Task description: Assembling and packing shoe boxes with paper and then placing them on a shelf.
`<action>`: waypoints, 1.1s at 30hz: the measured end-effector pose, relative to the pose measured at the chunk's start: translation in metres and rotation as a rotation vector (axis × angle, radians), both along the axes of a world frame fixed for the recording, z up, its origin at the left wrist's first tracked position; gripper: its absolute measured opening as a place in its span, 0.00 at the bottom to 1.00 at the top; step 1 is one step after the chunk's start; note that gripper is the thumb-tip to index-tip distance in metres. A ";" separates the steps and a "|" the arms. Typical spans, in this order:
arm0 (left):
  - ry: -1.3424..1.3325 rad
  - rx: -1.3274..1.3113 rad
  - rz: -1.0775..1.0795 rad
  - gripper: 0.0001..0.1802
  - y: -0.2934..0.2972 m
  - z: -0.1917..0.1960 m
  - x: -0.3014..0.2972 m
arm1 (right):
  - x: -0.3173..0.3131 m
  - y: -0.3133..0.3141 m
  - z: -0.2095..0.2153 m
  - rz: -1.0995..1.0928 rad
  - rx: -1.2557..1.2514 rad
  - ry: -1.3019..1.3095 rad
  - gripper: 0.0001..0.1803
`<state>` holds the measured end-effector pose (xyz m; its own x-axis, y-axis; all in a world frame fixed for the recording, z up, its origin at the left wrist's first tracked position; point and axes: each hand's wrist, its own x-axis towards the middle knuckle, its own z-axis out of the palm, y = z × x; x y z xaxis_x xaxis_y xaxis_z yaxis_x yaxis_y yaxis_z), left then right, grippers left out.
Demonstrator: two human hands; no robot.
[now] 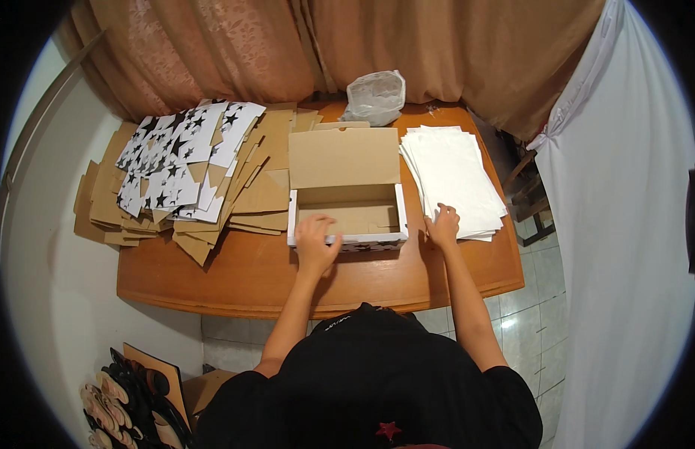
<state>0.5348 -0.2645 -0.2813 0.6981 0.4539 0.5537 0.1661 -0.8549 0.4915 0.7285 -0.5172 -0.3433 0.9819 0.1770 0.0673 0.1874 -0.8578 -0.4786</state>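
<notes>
The open cardboard box (348,203) is standing in the middle of the wooden table (250,280), with its lid flap leaning up and back. The left hand (315,241) is resting over the front wall of the box, the fingers curling down over the rim, so it seems to be gripping this edge lightly. The right hand (442,224) is lying on the near corner of the stack of white paper sheets (452,179) just beside the box; its fingers are bent and pressing on the top sheet, but I cannot tell if a sheet is pinched between them.

The box is looking light and rather stiff, yet its thin walls will probably bend if squeezed hard; holding it at the front wall or at both short sides seems the safest. The white sheets are looking thin and floppy, and probably easy to slide, so one is best lifted by a corner.

To the left, a pile of flat box blanks (183,179), brown and star-printed, is spreading over the table. The near outer face of the box is mostly hidden, and what is inside the crumpled plastic bag (375,96) at the back is hard to make out
</notes>
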 end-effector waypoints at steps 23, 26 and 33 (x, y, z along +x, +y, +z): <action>0.266 -0.283 -0.893 0.17 -0.076 0.031 0.111 | 0.011 -0.050 0.018 -0.241 0.519 0.083 0.14; 0.615 -0.704 -0.968 0.26 -0.107 0.017 0.151 | 0.008 -0.054 0.019 -0.314 0.643 0.039 0.15; 1.049 -1.912 -0.614 0.54 -0.137 -0.014 0.225 | -0.040 -0.036 0.071 -0.080 0.536 -0.389 0.07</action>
<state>0.7598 -0.4016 -0.2957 0.5768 -0.4787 -0.6619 0.8168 0.3235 0.4777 0.6885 -0.5533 -0.2720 0.8770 -0.0523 0.4777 0.3781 -0.5385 -0.7530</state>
